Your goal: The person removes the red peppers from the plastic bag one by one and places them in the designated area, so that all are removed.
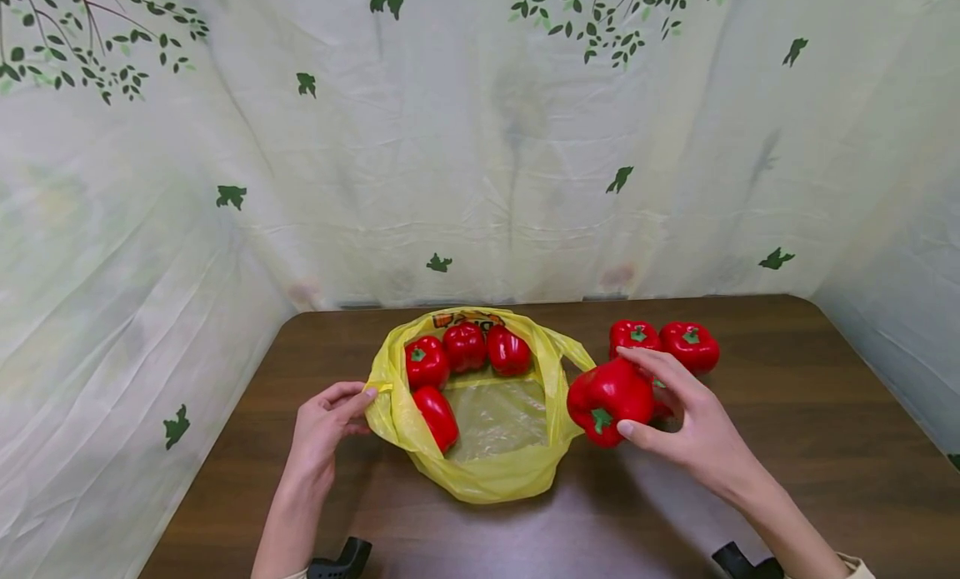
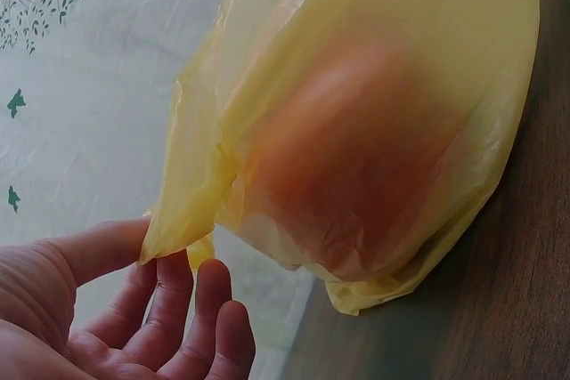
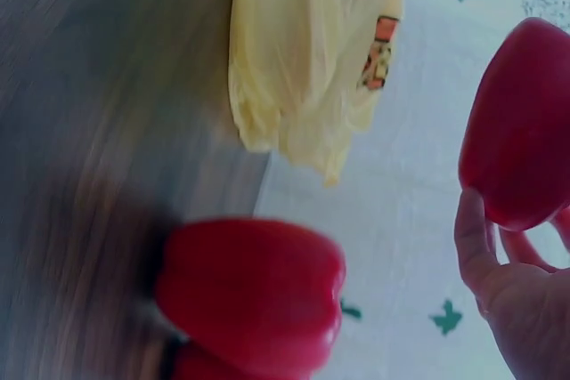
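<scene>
**Four red peppers (image 1: 465, 346) in the yellow bag (image 1: 498, 485)**

Your left hand (image 1: 330, 416) pinches the bag's rim (image 1: 384, 396); your right hand (image 1: 697, 422) grips another pepper (image 1: 611, 393) just beside it. Hold that rim taut and lift the pepper clear, so nothing snags.

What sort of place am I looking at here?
Probably a curtained-off work booth, perhaps set up for recording: pale leaf-printed sheets hang behind and on both sides of a brown wood-look table, which bears a yellow plastic bag and red bell peppers.
</scene>
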Motion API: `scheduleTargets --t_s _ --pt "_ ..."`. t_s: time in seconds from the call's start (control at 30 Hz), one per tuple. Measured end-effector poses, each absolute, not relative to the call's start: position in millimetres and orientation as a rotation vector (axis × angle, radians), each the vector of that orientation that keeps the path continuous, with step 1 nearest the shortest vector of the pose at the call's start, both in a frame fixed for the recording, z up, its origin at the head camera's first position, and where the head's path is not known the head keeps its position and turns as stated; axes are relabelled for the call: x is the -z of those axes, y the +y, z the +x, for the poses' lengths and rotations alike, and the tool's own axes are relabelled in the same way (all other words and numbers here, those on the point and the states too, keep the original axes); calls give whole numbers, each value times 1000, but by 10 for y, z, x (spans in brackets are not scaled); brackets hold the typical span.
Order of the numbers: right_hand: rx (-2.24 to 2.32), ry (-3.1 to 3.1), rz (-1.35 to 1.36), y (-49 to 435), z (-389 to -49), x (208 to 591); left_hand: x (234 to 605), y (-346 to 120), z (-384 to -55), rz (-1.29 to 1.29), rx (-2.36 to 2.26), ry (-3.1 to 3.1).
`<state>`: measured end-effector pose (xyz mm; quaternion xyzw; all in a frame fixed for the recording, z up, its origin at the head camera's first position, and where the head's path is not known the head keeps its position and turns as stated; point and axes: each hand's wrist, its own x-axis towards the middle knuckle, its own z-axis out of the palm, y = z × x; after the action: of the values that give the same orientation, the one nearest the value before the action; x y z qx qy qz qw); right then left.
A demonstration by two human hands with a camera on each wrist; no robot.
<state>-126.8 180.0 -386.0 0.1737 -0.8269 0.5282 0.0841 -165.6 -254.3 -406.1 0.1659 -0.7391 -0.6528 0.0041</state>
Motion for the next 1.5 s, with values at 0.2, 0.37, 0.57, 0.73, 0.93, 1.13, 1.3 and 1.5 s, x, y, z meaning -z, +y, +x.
scheduleTargets --t_s 0.2,0.37,0.57,0.73,0.93,1.13,1.3,1.5 --pt "-1527 -2476 398 2046 -1184 3798 4054 -2542 -1657 514 2040 -2321" --pt "-1594 -2473 302 2308 -1140 3755 4050 -2540 -1652 519 2033 -2325" --pt "-1573 -2529 216 2624 -1114 3790 4058 -2544 -1642 520 2028 -2321" --pt "-1606 -2547 160 2839 -1111 3902 4065 -2543 -1644 520 2030 -2315" --pt "-1909 -2478 31 3057 -1183 4083 4052 -2536 -1649 525 2023 -2317" --pt "-1937 -2582 -156 3131 -1251 4225 4060 -2535 -1646 519 2026 -2313" --pt "-2015 -2593 -233 3124 -1293 4322 4074 -2535 -1642 523 2021 -2319" --pt "-2070 -2602 -192 3143 -1342 4431 4086 -2535 -1654 511 2035 -2300"
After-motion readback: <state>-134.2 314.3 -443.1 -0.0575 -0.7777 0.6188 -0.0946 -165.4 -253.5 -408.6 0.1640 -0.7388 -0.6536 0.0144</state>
